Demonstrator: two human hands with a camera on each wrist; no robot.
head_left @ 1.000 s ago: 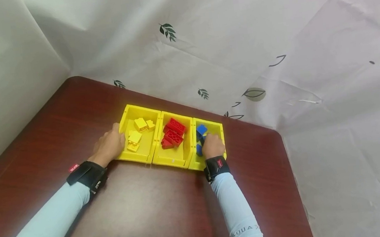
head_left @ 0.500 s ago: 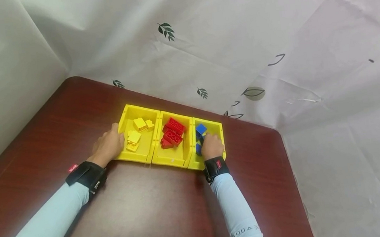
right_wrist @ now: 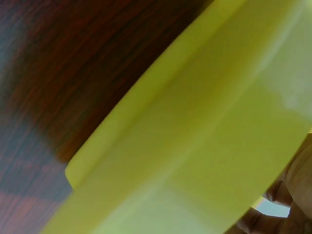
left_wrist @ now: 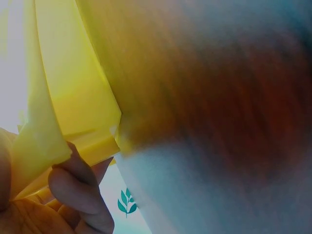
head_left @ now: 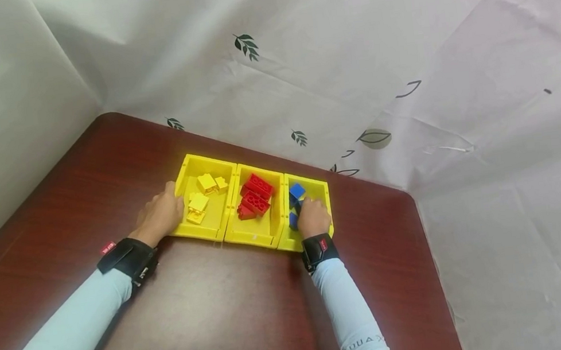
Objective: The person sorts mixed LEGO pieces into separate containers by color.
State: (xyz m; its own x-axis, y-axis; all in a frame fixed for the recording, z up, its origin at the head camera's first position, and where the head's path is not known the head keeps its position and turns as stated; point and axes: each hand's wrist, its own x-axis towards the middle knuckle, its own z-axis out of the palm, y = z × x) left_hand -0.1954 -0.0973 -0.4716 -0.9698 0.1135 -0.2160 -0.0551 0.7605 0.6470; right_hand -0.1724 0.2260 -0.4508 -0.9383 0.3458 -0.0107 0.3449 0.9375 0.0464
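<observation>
Three joined yellow bins sit in a row on the table. My left hand (head_left: 160,214) grips the outer wall of the left bin (head_left: 180,178); the left wrist view shows the thumb and curled fingers (left_wrist: 80,187) around its rim. Yellow toy bricks (head_left: 198,202) lie in that bin. Red toy bricks (head_left: 256,196) are heaped in the middle bin (head_left: 246,234). Over the right bin (head_left: 288,242) is my right hand (head_left: 313,217), beside blue toy bricks (head_left: 297,191). Its fingertips are hidden in the head view; in the right wrist view the bin wall covers most of the hand.
The bins stand near the back edge of the dark red-brown table (head_left: 213,315). Pale curtain cloth (head_left: 330,65) with leaf prints hangs close behind the table and along both sides.
Both hands stay in nearly the same places. The bins and bricks show no clear movement beyond a slight shift of the head view.
</observation>
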